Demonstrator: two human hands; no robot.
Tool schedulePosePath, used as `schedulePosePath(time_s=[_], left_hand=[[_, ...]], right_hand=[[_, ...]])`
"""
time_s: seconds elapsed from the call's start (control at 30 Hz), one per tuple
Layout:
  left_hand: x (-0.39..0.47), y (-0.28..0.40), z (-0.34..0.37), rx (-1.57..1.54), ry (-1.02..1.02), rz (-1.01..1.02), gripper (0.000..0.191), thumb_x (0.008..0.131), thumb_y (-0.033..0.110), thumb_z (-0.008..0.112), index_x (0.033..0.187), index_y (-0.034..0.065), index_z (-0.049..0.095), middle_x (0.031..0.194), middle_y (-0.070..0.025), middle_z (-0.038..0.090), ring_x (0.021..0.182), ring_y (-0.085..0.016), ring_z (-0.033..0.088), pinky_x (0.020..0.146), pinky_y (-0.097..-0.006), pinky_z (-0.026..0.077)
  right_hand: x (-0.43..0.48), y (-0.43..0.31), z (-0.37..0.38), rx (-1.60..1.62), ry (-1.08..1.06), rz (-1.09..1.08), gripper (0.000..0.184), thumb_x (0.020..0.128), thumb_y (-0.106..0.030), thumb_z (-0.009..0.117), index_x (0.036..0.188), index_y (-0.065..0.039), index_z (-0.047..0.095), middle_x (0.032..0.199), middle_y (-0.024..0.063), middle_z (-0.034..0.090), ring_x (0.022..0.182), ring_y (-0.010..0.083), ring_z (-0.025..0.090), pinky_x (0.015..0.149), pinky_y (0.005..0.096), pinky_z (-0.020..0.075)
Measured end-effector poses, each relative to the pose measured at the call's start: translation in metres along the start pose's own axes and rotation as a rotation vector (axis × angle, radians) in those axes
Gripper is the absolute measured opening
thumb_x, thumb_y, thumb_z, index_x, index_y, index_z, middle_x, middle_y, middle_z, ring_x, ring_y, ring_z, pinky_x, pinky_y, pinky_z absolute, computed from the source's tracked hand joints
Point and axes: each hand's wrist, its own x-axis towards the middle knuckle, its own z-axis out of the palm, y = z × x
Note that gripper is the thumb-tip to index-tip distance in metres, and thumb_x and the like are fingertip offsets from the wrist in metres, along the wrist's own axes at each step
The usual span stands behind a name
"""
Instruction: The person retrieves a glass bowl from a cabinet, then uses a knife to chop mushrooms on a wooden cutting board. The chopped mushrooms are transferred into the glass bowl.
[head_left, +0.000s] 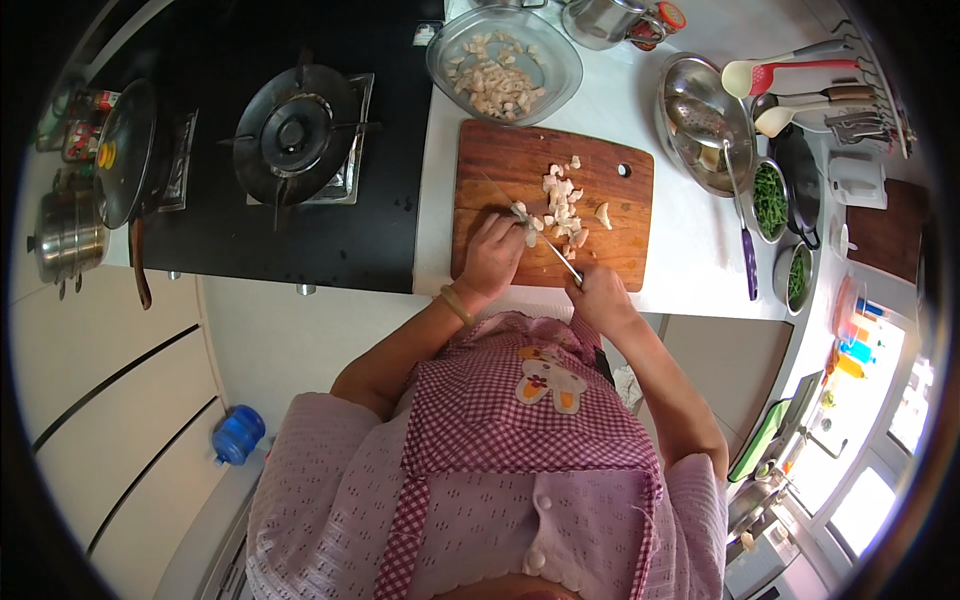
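My right hand (604, 298) grips the handle of a kitchen knife (561, 256), whose blade points up and left over a wooden cutting board (630, 217). My left hand (495, 251) rests on the board left of the blade, its fingertips against pale pieces of what looks like raw meat (531, 225); whether it pinches one is hidden. A loose group of small cut pieces (562, 199) lies right of the blade, one larger piece (603, 215) apart from it. Beyond the board stands an oval glass dish (566, 82) holding many similar pieces.
At left is a black gas hob with a burner (291, 139) and a lidded pan (127, 157). To the right stand a metal basin (675, 142) with a skimmer (748, 262) and bowls of cut greens (769, 199) (796, 277). Ladles hang above; a metal pitcher (600, 22) stands behind.
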Motion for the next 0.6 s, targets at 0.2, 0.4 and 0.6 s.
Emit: schedulePosePath(time_s=[0.2, 0.4, 0.6], left_hand=[[-0.001, 0.000, 0.000, 0.006, -0.011, -0.009, 0.012, 0.083, -0.002, 0.065, 0.095, -0.0009, 0.067, 0.098, -0.0148, 0.064, 0.091, -0.035, 0.060, 0.081, -0.0428, 0.053], [-0.001, 0.001, -0.002, -0.043, -0.012, -0.028, 0.012, 0.088, 0.000, 0.066, 0.099, -0.0027, 0.070, 0.102, -0.0167, 0.066, 0.094, -0.037, 0.062, 0.084, -0.0448, 0.053], [-0.002, 0.003, -0.001, -0.022, 0.034, -0.045, 0.013, 0.087, -0.001, 0.063, 0.099, -0.0025, 0.067, 0.104, -0.0168, 0.065, 0.097, -0.037, 0.061, 0.085, -0.0444, 0.052]], right_hand=[[0.040, -0.012, 0.019, 0.028, 0.062, -0.067, 0.030, 0.092, -0.025, 0.067, 0.114, -0.005, 0.069, 0.098, 0.0284, 0.071, 0.098, 0.0455, 0.069, 0.088, 0.0546, 0.0548], [0.009, 0.039, 0.025, 0.278, 0.107, -0.001, 0.025, 0.091, -0.022, 0.069, 0.102, 0.001, 0.069, 0.086, 0.0290, 0.068, 0.088, 0.0466, 0.069, 0.078, 0.0510, 0.0550], [-0.023, 0.014, 0.011, 0.227, 0.093, -0.038, 0.024, 0.092, -0.021, 0.069, 0.091, 0.003, 0.067, 0.080, 0.0288, 0.066, 0.082, 0.0481, 0.066, 0.073, 0.0502, 0.0539]])
